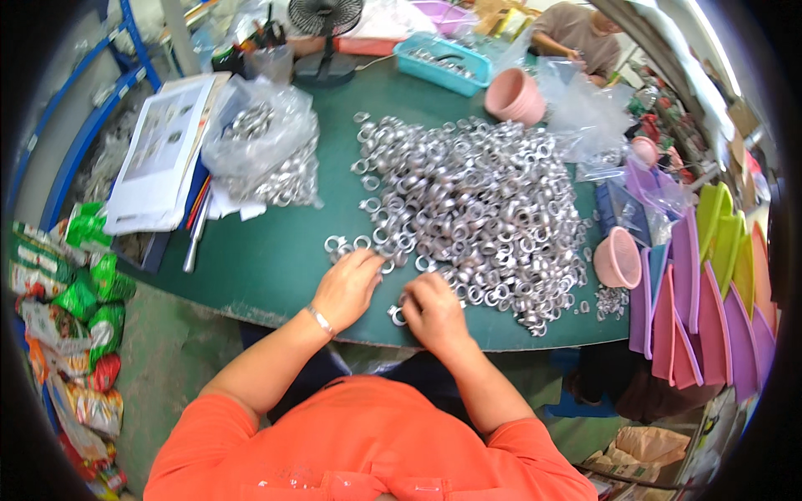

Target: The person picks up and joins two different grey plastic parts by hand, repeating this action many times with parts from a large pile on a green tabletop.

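Left hand and right hand have fingers bent near the metal rings, at the near left edge of their pile on the green table; whether they pinch any, I cannot tell from my view.

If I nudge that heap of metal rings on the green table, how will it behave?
The heap of metal rings will probably shift loosely rather than as one block, since the pieces look separate. Its top may tumble, as rings lie on rings. Some could slide off the table, as a few lie close to its near edge.
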A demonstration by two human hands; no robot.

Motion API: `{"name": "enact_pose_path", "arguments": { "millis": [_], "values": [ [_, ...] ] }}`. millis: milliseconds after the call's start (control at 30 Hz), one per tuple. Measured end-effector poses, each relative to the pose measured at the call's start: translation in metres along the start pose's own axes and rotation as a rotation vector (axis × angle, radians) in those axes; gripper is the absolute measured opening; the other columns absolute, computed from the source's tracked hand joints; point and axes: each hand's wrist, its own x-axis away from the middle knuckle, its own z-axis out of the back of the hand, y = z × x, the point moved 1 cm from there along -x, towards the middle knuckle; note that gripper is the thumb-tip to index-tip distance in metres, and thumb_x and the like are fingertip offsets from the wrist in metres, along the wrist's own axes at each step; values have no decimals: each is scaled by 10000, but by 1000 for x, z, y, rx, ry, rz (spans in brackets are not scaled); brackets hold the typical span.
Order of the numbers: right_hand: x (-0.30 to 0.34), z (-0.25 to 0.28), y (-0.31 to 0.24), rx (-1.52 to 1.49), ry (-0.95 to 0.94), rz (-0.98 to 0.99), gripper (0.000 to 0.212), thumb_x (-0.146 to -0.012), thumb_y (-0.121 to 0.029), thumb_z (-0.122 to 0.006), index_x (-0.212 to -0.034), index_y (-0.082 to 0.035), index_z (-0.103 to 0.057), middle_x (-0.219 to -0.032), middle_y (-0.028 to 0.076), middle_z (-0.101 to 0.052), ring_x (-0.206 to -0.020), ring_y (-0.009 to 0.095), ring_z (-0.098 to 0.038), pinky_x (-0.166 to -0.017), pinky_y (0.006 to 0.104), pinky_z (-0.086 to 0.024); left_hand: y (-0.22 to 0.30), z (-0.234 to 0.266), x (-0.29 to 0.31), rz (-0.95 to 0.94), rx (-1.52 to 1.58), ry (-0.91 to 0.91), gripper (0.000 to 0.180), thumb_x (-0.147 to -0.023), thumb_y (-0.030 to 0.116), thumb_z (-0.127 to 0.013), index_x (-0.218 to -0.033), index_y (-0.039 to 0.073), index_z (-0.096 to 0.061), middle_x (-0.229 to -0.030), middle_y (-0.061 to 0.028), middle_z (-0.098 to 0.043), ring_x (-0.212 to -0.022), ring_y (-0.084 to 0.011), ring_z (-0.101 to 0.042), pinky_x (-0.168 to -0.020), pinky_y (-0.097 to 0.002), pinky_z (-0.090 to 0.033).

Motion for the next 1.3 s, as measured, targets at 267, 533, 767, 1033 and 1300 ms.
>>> {"name": "enact_pose_path", "arguments": {
  "millis": [267, 533, 767, 1033, 1300],
  "values": [
    [14, 4, -11, -19, -136, 22, 188, -749, 27, -594, -927, -36, -587, -984, 144, -559, -850, 331, -599, -707, 397, -508, 14, 11, 28, -56, 15, 46, 180, -732, 6, -683, -896, 30, -613, -859, -101, -576, -785, -304, -555, -695, -385, -464],
    [12, 17, -12, -164, -124, -129, 147, -773, 30, -609, -917, 2, -593, -972, 161, -563, -854, 344, -592, -717, 396, -505, 19, 21, 44, -77, 23, -93, 204, -693, 15, -730, -864, 24, -621, -976, -87, -597, -837, -274, -580, -752, -358, -454],
    [17, 8, -12, -245, -125, -169, 139, -735, -30, -732, -796, -2, -610, -868, 95, -598, -741, 232, -600, -631, 320, -495, 19, 19, 42, 96, 233, -46, 142, -727, -15, -704, -820, 17, -601, -1035, -115, -631, -900, -249, -612, -792, -334, -480],
    [28, 9, -9, -1472, -163, -647, 128, -883, -23, -615, -996, 37, -602, -984, 117, -643, -811, 167, -642, -700, 274, -547, 20, 22, 63, 797, 1677, -74, 158, -969, 139, -514, -1084, 46, -569, -1144, -171, -615, -900, -129, -608, -784, -270, -504],
    [32, 11, -23, -1359, -338, -694, 182, -939, -32, -528, -1099, 33, -586, -919, 116, -674, -707, 136, -635, -633, 258, -550, 25, 33, 76, 810, 1753, -272, 155, -960, 138, -521, -1024, 18, -595, -1091, -148, -613, -874, -128, -585, -770, -268, -495]
  ]
}}
